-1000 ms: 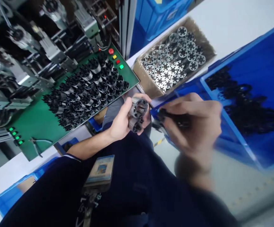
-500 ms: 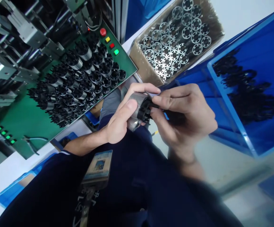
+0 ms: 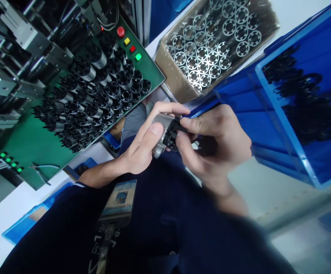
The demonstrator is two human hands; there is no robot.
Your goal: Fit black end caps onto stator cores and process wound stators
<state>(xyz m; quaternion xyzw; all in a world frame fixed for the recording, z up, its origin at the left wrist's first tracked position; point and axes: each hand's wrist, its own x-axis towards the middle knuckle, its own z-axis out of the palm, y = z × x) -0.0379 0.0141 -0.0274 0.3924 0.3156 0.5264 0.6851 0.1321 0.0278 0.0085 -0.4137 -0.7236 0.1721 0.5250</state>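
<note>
L hand (image 3: 142,146) clenched on metal cylinder (image 3: 160,131); R hand (image 3: 214,144) pinching black plastic cap (image 3: 172,133), apart 1 s ago, now pressed onto cylinder end

The left hand (image 3: 142,148) sits at the end of a bare forearm (image 3: 102,175) that lies from the lower left toward the middle. Its fingers curl around a metal core (image 3: 160,127). The thumb (image 3: 151,133) presses on the near side and the first finger stretches over the top. The right hand (image 3: 217,140) is beside it, its back toward the camera and its wrist bent. Its thumb and first finger pinch a black plastic piece (image 3: 171,134) at the end of the core. The fingertips of both hands touch.
</note>
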